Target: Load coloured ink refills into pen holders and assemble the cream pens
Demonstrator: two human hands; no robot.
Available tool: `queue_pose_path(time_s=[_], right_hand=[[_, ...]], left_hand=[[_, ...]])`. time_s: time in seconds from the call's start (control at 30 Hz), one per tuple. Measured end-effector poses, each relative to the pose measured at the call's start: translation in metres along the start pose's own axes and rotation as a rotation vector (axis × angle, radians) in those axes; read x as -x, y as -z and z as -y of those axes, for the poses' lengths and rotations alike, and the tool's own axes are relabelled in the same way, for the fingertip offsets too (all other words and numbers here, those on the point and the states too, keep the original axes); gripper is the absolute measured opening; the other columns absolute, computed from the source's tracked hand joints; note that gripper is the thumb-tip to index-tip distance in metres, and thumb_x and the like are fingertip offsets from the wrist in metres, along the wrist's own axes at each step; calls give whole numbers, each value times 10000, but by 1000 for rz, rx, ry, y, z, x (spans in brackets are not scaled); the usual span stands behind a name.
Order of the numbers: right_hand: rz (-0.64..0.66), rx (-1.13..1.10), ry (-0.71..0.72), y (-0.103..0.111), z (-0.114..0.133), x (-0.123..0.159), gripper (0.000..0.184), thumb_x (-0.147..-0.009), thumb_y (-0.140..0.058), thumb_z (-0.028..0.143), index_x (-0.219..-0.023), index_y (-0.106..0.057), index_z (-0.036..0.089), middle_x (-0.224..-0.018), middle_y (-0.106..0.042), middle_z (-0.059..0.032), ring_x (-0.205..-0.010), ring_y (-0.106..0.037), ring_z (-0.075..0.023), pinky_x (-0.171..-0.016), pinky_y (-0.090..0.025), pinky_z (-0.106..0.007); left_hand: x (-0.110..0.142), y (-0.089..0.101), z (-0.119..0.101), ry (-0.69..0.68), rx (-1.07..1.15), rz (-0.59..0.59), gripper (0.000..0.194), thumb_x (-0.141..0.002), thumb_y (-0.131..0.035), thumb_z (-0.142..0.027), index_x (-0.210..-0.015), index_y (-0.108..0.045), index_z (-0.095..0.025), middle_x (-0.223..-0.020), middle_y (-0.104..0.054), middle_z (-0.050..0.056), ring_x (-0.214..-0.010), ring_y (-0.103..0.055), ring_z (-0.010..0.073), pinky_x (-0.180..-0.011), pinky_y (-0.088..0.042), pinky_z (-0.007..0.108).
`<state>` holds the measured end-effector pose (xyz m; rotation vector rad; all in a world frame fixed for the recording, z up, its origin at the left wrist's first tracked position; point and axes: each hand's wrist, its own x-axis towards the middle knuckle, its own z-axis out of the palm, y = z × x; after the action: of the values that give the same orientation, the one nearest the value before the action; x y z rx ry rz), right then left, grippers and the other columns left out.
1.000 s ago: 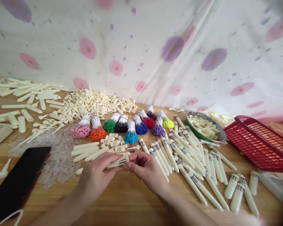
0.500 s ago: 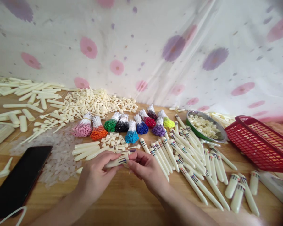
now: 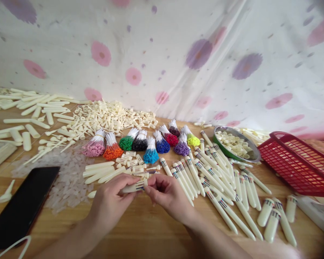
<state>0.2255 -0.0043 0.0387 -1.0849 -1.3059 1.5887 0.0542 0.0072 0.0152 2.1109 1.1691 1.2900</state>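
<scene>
Right now your left hand (image 3: 112,198) is curled nearly closed around a cream slotted barrel (image 3: 133,187), which sits in front of you just above the bare tabletop (image 3: 140,233); your fingers cover its far-left end. Your right hand (image 3: 169,194) is drawn in at the slotted end, thumb and forefinger pinched together, but you can't tell from here whether a small part is caught between them. Dark strips show in the slots, too small to count. Beyond your hands, the coloured bundles (image 3: 151,155) stand close together, white tips up, with loose slotted collars (image 3: 132,163) before them, partly blurred. To your right lie the multicolour pens (image 3: 210,176), overlapping so that many are half hidden, near a green-sided bowl (image 3: 228,154) of cream rings and a red basket (image 3: 299,162) cut off by the edge. To your left, the black phone (image 3: 24,207) and a pale device (image 3: 0,158) are both cut off; the device's markings are unreadable.
</scene>
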Motion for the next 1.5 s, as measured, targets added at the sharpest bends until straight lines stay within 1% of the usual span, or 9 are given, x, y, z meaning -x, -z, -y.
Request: queue_pose_path(time_s=[0.13,0.27,0.33,0.53,0.8,0.97,1.13,1.33,1.5], right_hand=[[-7,7,11,-4,7,3,327,-701,-670,447,-715,-518,158,-573,-417,57,-506,-318,-60,-461,-261,-190],[-96,-34,0,-10,11,7,324,-674,-673,448,-743,-529,166,-588,-448,45,-527,-354,-73,-482,-280,-200],[-130,-65,-21,-12,10,8,321,-651,-689,435,-735,-535,166,-578,-449,47,-515,-350,-71,-480,-271,-203],[-148,-113,-63,-13,11,10,321,-607,-725,412,-702,-536,170,-565,-469,46,-491,-347,-63,-467,-266,-201],[-165,-152,5,-14,9,10,316,-635,-725,431,-709,-555,176,-562,-472,47,-487,-371,-64,-460,-299,-194],[-129,-150,65,-16,5,14,235,-692,-689,347,-738,-539,172,-578,-455,53,-492,-350,-56,-468,-300,-186],[-43,-104,172,-14,-1,16,118,-731,-635,208,-792,-539,177,-636,-482,44,-529,-398,-56,-503,-330,-182],[-20,-179,172,-12,-10,9,83,-757,-635,199,-760,-556,175,-613,-493,47,-493,-382,-39,-459,-319,-158],[-53,-283,114,-15,-16,4,164,-720,-681,259,-721,-541,173,-562,-483,58,-433,-384,-34,-409,-327,-152]], left_hand=[[-2,2,-4,-75,-28,-26,163,-729,-583,-72,-824,-639,-192,-769,-698,17,-694,-668,136,-634,-548,202],[-5,6,-8,-203,-108,-70,202,-753,-551,-37,-866,-626,-188,-783,-702,29,-718,-672,140,-679,-550,224],[-6,7,-10,-235,-145,-82,196,-758,-562,-43,-879,-625,-184,-784,-703,31,-718,-673,140,-687,-550,225],[-4,8,-10,-228,-157,-69,189,-763,-571,-56,-890,-627,-185,-803,-705,32,-741,-678,145,-701,-552,227],[-4,8,-9,-236,-176,-55,163,-778,-587,-58,-901,-605,-164,-808,-689,41,-749,-660,133,-708,-528,218],[-5,14,-15,-319,-303,-80,186,-789,-544,-22,-903,-601,-157,-793,-688,43,-717,-655,137,-672,-515,237],[-5,21,-21,-404,-422,-148,215,-773,-530,20,-875,-612,-151,-745,-683,44,-680,-643,149,-637,-491,265],[-6,19,-18,-384,-422,-134,214,-765,-535,22,-857,-618,-153,-747,-687,39,-677,-643,150,-653,-486,268],[-6,15,-13,-293,-392,-104,237,-753,-508,21,-833,-611,-176,-760,-684,20,-679,-644,148,-640,-491,264]])
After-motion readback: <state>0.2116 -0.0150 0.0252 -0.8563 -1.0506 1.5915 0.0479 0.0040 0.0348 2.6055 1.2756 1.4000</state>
